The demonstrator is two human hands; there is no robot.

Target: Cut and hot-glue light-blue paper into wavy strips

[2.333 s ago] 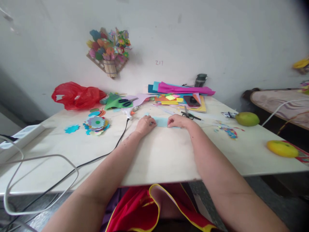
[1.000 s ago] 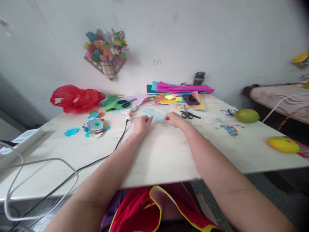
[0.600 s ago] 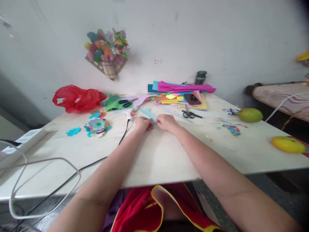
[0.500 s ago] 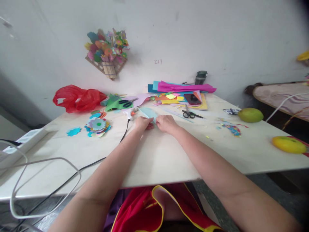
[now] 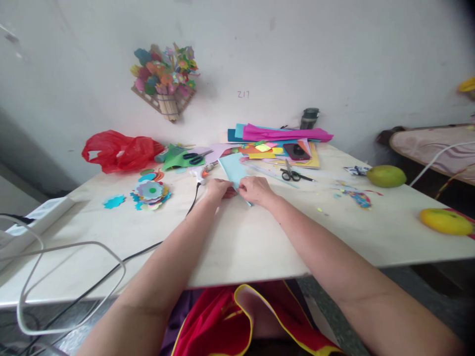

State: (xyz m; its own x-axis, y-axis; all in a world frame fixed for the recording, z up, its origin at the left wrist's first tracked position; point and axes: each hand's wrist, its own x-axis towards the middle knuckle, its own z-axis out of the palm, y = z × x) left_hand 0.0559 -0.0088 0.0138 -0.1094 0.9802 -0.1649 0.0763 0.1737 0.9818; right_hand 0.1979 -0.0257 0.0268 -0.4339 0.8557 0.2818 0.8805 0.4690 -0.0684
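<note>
Light-blue paper (image 5: 234, 169) had swung broader to your view since half a second earlier; it lay on the table (image 5: 252, 242) at 12 o'clock from you. Your left hand (image 5: 221, 188) and right hand (image 5: 256, 190): fingers narrow, pinching its near part. Judged risk was a skewed crease from uneven pull. Long axis ran 11 to 5 o'clock, far end toward 11.

1 oblong pale blue paper sheet (image 5: 234, 167), aslant on the white tabletop (image 5: 245, 242), partly hidden.
</note>
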